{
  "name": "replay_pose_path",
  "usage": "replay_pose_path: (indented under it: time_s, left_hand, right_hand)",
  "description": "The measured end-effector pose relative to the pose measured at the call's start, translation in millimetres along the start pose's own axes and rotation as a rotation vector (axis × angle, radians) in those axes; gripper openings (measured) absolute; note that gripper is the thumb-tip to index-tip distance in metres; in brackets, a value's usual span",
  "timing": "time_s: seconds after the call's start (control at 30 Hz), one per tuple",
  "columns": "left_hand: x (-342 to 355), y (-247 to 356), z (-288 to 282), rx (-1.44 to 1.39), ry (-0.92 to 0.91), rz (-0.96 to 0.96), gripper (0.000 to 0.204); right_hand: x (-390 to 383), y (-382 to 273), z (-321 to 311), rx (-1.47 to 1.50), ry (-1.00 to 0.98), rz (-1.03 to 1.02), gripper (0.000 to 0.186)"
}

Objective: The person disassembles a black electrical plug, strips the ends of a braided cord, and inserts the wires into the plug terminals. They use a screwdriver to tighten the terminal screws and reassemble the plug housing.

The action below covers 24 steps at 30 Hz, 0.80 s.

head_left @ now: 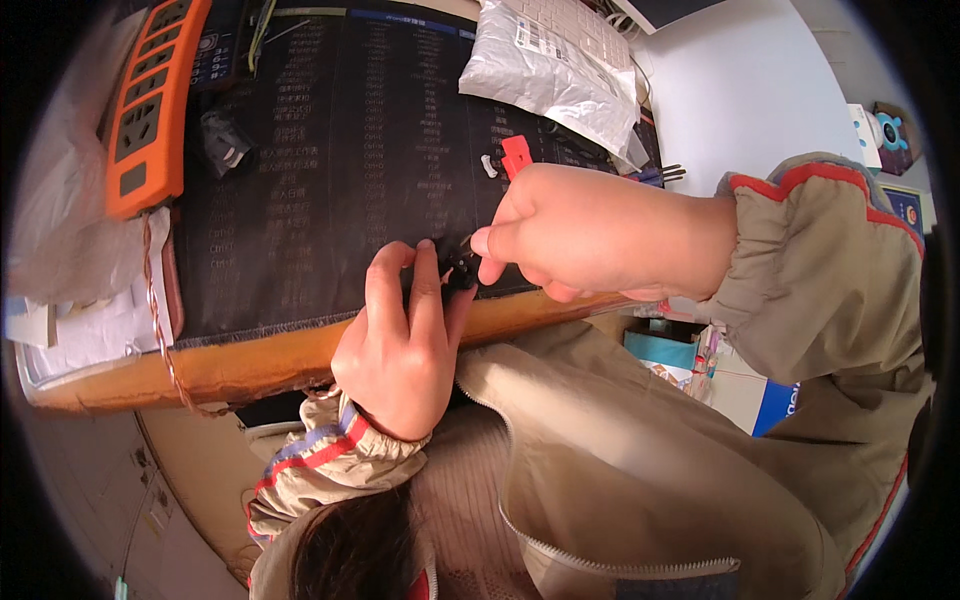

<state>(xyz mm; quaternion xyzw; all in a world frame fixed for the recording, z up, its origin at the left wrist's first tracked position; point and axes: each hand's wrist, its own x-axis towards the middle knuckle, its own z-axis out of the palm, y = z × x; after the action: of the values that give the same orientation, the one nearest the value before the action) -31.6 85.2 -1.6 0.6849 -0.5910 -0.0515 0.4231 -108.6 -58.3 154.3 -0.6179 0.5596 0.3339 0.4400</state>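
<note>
Near the front edge of the desk, my left hand (pixel 400 330) has its fingers closed around a small black part (pixel 461 268), pinching it against the dark mat. My right hand (pixel 540 225) is closed beside it, its thumb and fingertips meeting at the same part. A thin tip (pixel 466 241) shows at those fingertips. From the far side of my right hand juts a flat red end (pixel 515 155), seemingly of a tool in my grip; the hand hides the middle of it. The exact kind of the black part is too small and covered to tell.
An orange power strip (pixel 150 130) lies at the left, with a twisted wire (pixel 158 320) hanging over the desk's wooden edge (pixel 250 358). A silvery mailing bag (pixel 550 75) sits at the back, near a small white piece (pixel 488 166). A clear little bag (pixel 228 145) rests on the printed mat (pixel 300 220).
</note>
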Motion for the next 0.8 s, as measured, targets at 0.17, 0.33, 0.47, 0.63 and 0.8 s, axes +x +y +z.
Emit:
replay_pose_path:
  time_s: [0.17, 0.33, 0.47, 0.63, 0.8]
  left_hand:
    - [1.7, -1.5, -0.3, 0.009, -0.007, 0.03, 0.041]
    - [3.9, -3.2, -4.1, -0.004, -0.023, 0.053, 0.043]
    - [3.6, -2.9, -3.4, -0.016, -0.001, 0.049, 0.045]
    - [3.2, -1.9, -2.3, -0.031, 0.002, 0.021, 0.044]
    - [5.9, 1.2, -6.6, -0.113, -0.044, -0.034, 0.043]
  right_hand:
    - [7.3, 5.5, 4.4, -0.582, 0.117, -0.491, 0.025]
    - [1.1, 16.3, 0.1, -1.039, 0.147, -0.808, 0.02]
    - [3.2, 23.1, 3.7, -1.419, 0.363, -1.195, 0.025]
    - [-3.3, 22.6, 24.9, -0.899, 0.501, -0.902, 0.018]
    - [-4.5, 11.0, 15.1, -0.793, 0.24, -0.599, 0.02]
